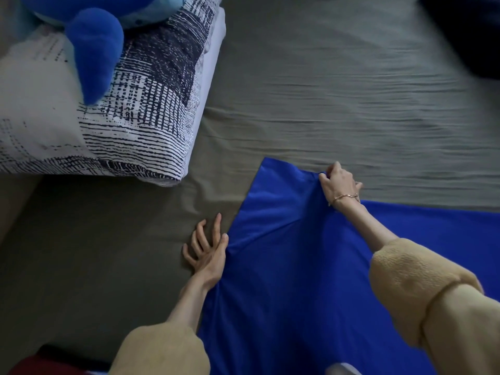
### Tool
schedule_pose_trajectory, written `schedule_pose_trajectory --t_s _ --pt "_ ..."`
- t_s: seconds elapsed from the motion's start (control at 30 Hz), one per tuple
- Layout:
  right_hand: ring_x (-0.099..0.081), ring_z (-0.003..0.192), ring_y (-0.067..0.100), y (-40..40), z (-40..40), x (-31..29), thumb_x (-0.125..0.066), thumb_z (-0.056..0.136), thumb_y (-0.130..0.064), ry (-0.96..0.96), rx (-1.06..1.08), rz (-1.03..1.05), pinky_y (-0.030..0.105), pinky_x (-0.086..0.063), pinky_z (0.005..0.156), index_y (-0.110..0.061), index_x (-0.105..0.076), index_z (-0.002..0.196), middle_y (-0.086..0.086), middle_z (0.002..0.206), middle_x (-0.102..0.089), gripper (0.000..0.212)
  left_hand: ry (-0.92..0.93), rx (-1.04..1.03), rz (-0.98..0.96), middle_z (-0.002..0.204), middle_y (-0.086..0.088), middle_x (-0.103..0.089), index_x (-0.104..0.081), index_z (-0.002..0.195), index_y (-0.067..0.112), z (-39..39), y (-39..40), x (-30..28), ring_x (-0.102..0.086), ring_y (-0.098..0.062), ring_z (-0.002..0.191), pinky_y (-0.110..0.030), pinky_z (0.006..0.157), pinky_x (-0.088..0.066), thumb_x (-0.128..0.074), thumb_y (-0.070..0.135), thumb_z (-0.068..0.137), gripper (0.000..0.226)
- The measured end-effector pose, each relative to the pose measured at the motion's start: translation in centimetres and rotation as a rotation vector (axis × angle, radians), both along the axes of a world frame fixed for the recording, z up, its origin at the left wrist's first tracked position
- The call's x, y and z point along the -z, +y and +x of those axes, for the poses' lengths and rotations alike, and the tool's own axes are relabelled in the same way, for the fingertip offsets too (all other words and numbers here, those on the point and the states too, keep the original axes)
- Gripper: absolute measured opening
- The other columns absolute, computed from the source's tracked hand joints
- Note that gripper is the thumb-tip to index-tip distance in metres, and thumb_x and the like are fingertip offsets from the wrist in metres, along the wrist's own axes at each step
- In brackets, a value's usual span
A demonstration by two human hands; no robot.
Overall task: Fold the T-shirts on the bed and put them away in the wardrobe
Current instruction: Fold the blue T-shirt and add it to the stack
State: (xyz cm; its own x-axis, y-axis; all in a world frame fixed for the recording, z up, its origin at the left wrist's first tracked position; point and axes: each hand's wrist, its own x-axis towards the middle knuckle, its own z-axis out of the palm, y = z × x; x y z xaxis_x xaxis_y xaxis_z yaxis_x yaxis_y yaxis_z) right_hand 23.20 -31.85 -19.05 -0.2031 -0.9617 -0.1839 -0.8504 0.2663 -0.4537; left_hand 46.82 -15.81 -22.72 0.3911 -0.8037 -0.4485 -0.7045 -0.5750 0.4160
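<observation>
Head view: the blue T-shirt [284, 266] lies spread on the bed [324, 90], not yet folded; right hand [339, 182] pinches its edge, left hand [205, 250] rests flat, fingers released.

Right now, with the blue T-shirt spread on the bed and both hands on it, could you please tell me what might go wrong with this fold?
1. The right hand pinches only a small bunch of the bright blue T-shirt, so the slippery-looking cloth could slip free mid-fold.
2. The left hand holds just the shirt's edge against the olive bedsheet, so the shirt may slide and crease.
3. The patterned navy-and-white pillow lies close and could catch the swinging fabric.
</observation>
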Motion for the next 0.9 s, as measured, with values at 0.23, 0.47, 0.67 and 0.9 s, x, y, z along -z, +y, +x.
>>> schedule_pose_trajectory --t_s 0.23,0.47,0.67,0.9 --pt "-0.044 0.119 0.029 0.3 -0.7 0.5 -0.046 0.096 -0.026 -0.091 -0.045 -0.095 0.042 -0.031 0.094 -0.005 -0.049 0.116 0.013 0.123 -0.054 0.029 0.032 -0.020 -0.061 0.156 0.009 0.000 -0.008 0.144 0.051 0.0 0.0 -0.1 0.003 -0.012 0.144 -0.042 0.114 0.007 -0.020 0.043 0.101 0.045" --pt "-0.014 0.144 0.013 7.7 -2.0 0.5 -0.040 0.099 -0.027 0.198 -0.449 -0.172 0.048 -0.002 0.114 -0.016 -0.040 0.138 0.000 0.156 -0.018 0.040 0.073 -0.019 -0.114 0.156 0.009 -0.008 -0.016 0.144 0.049 0.1 0.7 -1.4 -0.005 -0.013 0.143 -0.038 0.115 0.007 -0.021 0.045 0.101 0.043" --pt "0.007 0.145 0.008 14.2 -5.0 1.1 -0.027 0.102 -0.033 0.265 -0.542 -0.044 0.056 0.009 0.111 -0.021 -0.015 0.150 -0.005 0.158 0.006 0.051 -0.176 0.107 -0.052 0.160 0.003 0.003 -0.003 0.151 0.030 -0.9 3.6 -2.8 -0.002 -0.018 0.146 -0.049 0.116 0.005 -0.016 0.043 0.102 0.053" --pt "0.013 0.145 0.010 18.0 -9.5 1.2 -0.021 0.102 -0.039 0.257 -0.422 0.095 0.057 0.006 0.111 -0.024 0.002 0.151 -0.003 0.158 0.014 0.056 -0.282 0.260 -0.223 0.158 0.004 0.018 0.010 0.150 0.021 -8.3 8.9 -3.0 0.018 -0.010 0.144 -0.054 0.111 0.015 -0.015 0.039 0.103 0.056"
